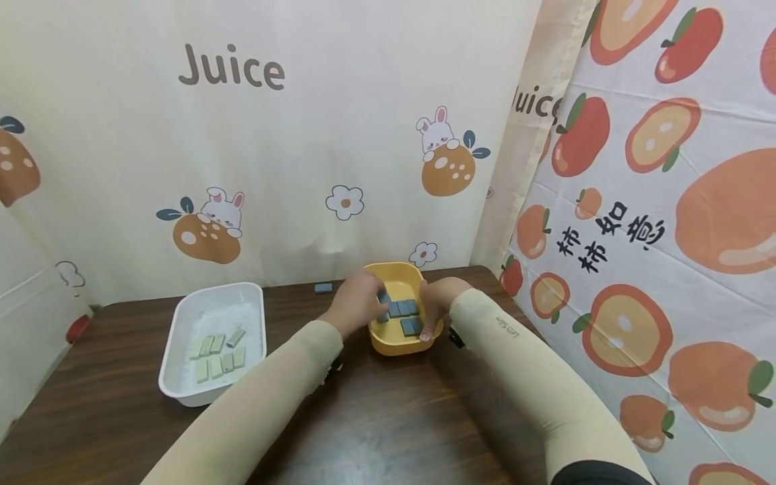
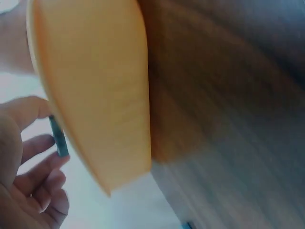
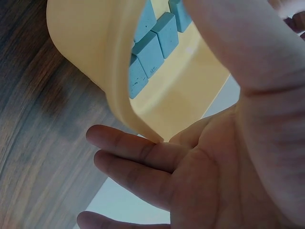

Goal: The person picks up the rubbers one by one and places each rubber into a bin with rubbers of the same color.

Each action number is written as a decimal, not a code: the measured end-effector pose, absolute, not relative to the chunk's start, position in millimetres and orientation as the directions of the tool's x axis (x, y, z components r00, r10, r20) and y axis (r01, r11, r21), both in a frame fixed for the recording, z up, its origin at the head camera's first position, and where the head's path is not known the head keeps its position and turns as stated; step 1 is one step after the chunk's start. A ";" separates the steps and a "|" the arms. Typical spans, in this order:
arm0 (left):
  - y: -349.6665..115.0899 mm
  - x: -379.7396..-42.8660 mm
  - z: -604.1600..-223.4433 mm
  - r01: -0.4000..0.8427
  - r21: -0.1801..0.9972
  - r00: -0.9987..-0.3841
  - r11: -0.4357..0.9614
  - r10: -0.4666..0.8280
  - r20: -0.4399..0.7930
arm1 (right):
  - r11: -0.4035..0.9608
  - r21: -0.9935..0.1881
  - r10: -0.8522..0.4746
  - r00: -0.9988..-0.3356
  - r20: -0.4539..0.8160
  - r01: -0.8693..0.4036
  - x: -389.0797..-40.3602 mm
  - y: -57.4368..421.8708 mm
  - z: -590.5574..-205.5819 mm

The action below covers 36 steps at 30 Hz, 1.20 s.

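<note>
A yellow plastic basin [image 1: 397, 347] stands on the table with several blue-grey blocks [image 1: 403, 308] lying flat on its floor. My left hand [image 1: 356, 304] reaches over the basin's left rim. In the left wrist view its thumb and fingers pinch a thin blue-grey block [image 2: 59, 137] by the rim. At the opposite side my right hand [image 1: 444, 300] holds the basin wall, thumb inside. The right wrist view shows its fingers [image 3: 128, 148] stretched along the outside, with the blue-grey blocks [image 3: 148, 55] in rows beyond the rim.
A white plastic basin [image 1: 254, 296] to the left holds several pale green blocks [image 1: 216, 343]. One blue-grey block [image 1: 324, 287] lies on the dark wooden table [image 1: 376, 417] near its back edge. Printed curtains [image 1: 315, 135] hang behind and to the right.
</note>
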<state>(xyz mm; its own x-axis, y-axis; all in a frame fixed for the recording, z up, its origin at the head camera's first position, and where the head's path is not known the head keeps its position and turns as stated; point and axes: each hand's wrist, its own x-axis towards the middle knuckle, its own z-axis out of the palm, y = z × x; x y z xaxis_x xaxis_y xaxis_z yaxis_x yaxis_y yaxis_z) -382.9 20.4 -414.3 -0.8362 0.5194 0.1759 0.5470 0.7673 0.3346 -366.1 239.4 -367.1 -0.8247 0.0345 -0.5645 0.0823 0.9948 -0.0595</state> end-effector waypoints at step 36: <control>28.3 -405.8 -421.6 0.480 0.412 -0.874 0.775 0.465 0.143 | 0.999 -0.040 -0.012 -0.826 -0.563 0.012 -363.3 236.0 -360.7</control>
<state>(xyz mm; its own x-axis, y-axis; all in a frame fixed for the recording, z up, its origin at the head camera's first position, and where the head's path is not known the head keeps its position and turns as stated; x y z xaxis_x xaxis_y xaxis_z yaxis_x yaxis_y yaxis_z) -405.8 28.3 -421.6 -0.8738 0.4647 0.1431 0.4795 0.7747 0.4122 -363.3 236.0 -360.7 -0.8264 -0.0121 -0.5629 0.0123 0.9991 -0.0395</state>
